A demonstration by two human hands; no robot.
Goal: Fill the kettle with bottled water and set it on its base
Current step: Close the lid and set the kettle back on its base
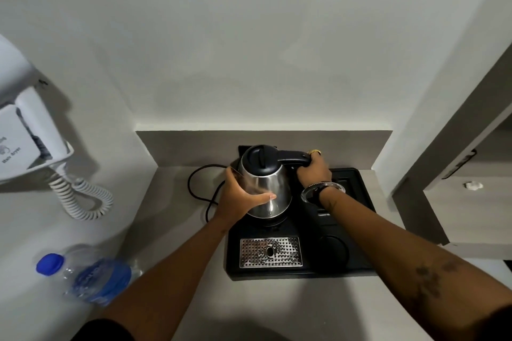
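Observation:
A steel kettle [266, 183] with a closed black lid stands on the back left of a black tray [357, 252]; its base is mostly hidden beneath it. My left hand [238, 199] wraps around the kettle's left side and front. My right hand [314, 171] grips the black handle, which points right. A plastic water bottle [88, 277] with a blue cap and blue label stands at the lower left, apart from both hands, its cap on.
A perforated metal drip grate [271, 252] lies in the tray's front. An empty glass [322, 191] stands under my right wrist. The kettle's black cord [194, 185] loops left on the counter. A wall hair dryer [25, 130] with coiled cord hangs at left.

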